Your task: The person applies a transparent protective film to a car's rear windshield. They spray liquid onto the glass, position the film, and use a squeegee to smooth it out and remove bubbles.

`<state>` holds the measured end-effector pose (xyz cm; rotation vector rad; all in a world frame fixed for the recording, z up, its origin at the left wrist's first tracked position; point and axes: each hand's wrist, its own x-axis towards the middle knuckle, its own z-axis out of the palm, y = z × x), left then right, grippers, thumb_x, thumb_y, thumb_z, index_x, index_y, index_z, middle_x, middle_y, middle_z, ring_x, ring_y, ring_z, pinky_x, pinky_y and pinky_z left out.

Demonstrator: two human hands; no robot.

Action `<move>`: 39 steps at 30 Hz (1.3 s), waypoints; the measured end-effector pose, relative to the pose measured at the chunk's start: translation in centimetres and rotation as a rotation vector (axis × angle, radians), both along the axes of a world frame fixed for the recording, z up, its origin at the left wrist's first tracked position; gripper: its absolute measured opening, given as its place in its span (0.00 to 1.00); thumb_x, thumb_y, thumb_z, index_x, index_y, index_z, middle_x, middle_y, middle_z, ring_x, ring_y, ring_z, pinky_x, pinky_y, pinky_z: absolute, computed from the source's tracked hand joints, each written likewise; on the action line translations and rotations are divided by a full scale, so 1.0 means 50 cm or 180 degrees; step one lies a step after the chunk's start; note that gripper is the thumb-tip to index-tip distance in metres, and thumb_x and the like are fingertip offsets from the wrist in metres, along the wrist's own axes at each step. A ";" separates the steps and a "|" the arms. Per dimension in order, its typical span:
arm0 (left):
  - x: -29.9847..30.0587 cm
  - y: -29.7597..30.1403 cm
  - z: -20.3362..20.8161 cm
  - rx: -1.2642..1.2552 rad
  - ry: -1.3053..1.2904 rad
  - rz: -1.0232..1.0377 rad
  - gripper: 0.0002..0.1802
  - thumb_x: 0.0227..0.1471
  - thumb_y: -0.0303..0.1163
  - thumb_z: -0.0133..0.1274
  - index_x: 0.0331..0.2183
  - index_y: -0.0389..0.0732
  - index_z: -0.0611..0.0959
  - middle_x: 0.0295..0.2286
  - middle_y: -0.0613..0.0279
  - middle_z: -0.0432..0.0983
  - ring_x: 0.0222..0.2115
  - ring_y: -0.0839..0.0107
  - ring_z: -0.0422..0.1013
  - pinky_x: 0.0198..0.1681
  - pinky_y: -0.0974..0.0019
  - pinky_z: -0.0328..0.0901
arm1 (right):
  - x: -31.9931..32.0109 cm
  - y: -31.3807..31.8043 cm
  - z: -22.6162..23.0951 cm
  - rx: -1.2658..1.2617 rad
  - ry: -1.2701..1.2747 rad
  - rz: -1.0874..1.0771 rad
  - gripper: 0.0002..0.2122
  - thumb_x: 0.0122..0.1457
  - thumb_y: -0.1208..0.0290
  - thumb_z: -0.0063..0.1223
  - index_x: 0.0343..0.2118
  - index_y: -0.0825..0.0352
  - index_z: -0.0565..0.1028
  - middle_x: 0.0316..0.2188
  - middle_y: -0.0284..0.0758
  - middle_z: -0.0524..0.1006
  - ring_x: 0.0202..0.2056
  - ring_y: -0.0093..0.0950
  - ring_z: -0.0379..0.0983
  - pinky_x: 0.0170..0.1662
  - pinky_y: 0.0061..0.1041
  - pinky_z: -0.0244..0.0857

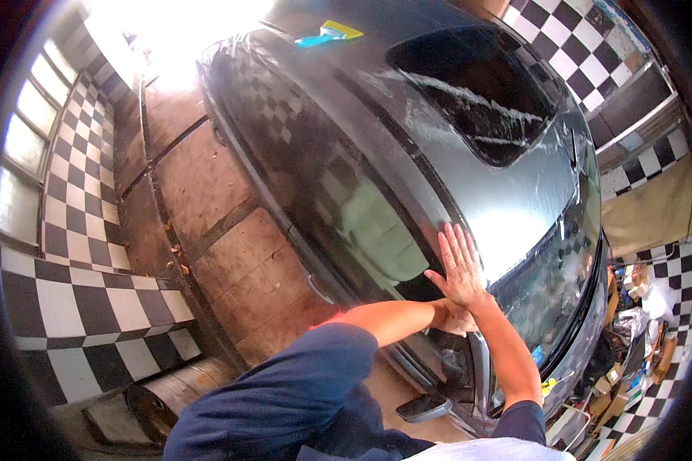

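Resting on the grey car roof [507, 203], the right hand [463, 275] slightly fans its fingers; the roof's long axis runs ahead-left of them; left hand [455, 317] sits behind, grip unclear to me

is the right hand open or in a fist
Open: the right hand shows its fingers stretched out straight over the roof edge, thumb held apart.

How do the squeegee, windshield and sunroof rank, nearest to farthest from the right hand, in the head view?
1. Windshield: just right of the right hand.
2. Sunroof: above the hand, slightly right.
3. Turquoise-and-yellow squeegee: farther off, upper left.
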<state>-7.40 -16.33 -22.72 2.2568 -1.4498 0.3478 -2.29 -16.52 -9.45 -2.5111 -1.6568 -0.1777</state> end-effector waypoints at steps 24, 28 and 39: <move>0.426 1.168 0.337 -0.0227 0.0785 0.5864 0.25 0.49 0.44 0.49 0.47 0.42 0.73 0.51 0.51 0.62 0.54 0.55 0.55 0.53 0.51 0.54 | 0.000 0.010 -0.027 -0.0022 -0.0123 -0.0042 0.35 0.48 0.57 0.55 0.56 0.71 0.58 0.58 0.46 0.56 0.60 0.43 0.51 0.60 0.41 0.46; 0.411 1.132 0.340 -0.0705 0.0703 0.5847 0.20 0.50 0.43 0.47 0.38 0.37 0.80 0.41 0.46 0.72 0.46 0.50 0.65 0.49 0.54 0.60 | 0.005 0.011 -0.028 0.0022 -0.0152 0.0018 0.35 0.48 0.57 0.55 0.56 0.70 0.57 0.59 0.44 0.56 0.60 0.43 0.51 0.60 0.41 0.47; 0.133 0.375 0.340 -0.5793 0.2706 0.1767 0.09 0.58 0.34 0.40 0.36 0.42 0.73 0.24 0.67 0.68 0.24 0.81 0.61 0.26 0.75 0.58 | 0.058 0.049 0.097 0.1953 0.1833 -0.0926 0.33 0.57 0.58 0.47 0.61 0.64 0.47 0.60 0.42 0.50 0.60 0.35 0.48 0.60 0.37 0.44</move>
